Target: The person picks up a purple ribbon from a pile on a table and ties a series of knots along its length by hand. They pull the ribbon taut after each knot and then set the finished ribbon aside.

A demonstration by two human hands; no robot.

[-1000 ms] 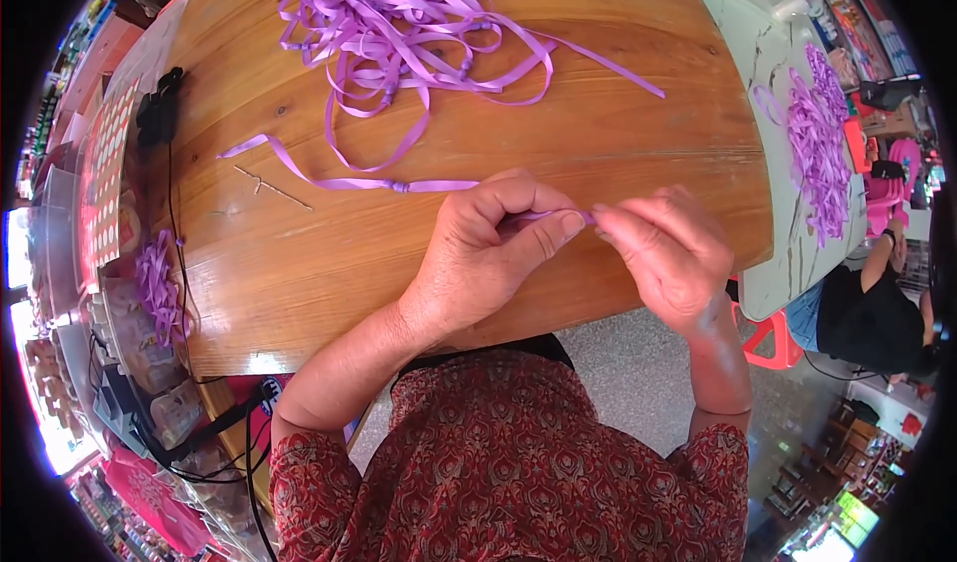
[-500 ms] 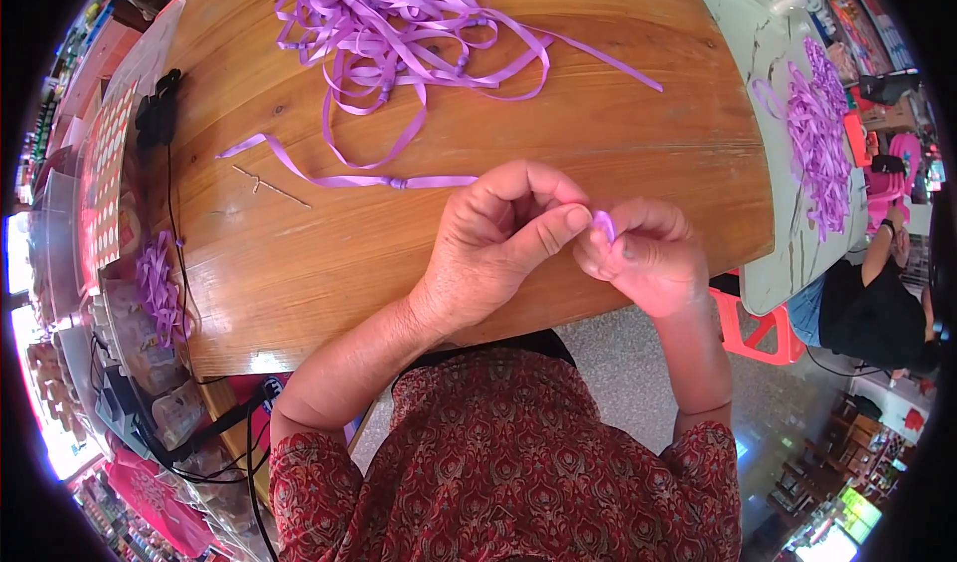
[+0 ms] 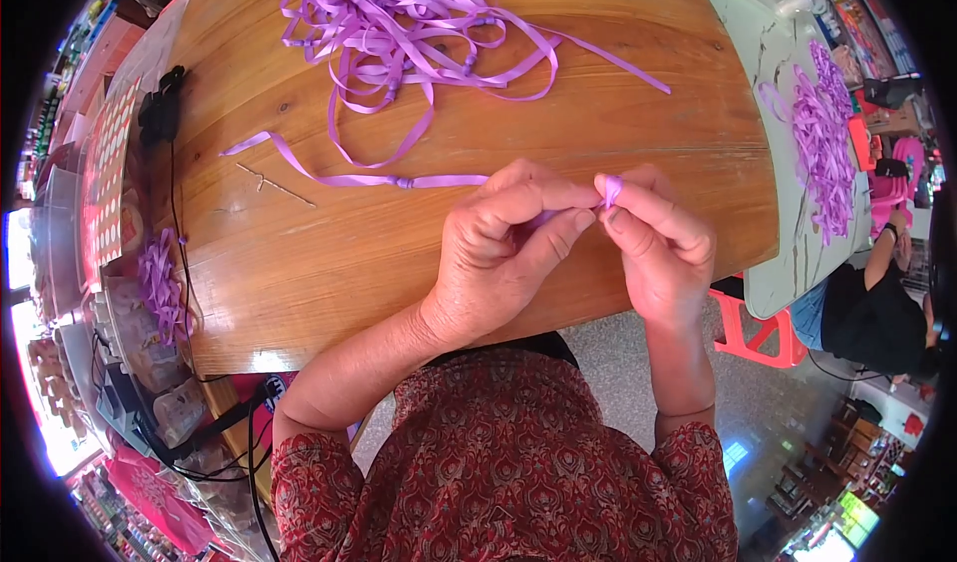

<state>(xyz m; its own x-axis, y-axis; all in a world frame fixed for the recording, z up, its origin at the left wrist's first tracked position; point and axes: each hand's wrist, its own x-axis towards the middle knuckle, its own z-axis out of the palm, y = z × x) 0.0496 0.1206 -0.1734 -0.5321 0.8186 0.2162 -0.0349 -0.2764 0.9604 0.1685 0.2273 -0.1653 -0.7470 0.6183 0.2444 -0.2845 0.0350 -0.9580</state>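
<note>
From my end I see a wooden table (image 3: 299, 253) with a tangled pile of purple ribbons (image 3: 394, 8) at its far side. Above the near side, the left hand (image 3: 508, 238) and right hand (image 3: 663, 253) nearly touch, both pinching a purple ribbon (image 3: 612, 191), folded at the right fingertips. Left of them lies a thin twisted wire (image 3: 276, 187).

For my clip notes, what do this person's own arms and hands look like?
The sleeves are short and dark red with an ornate pattern, leaving the forearms bare. The left hand and right hand are ungloved, with nothing visible around the wrists.
</note>
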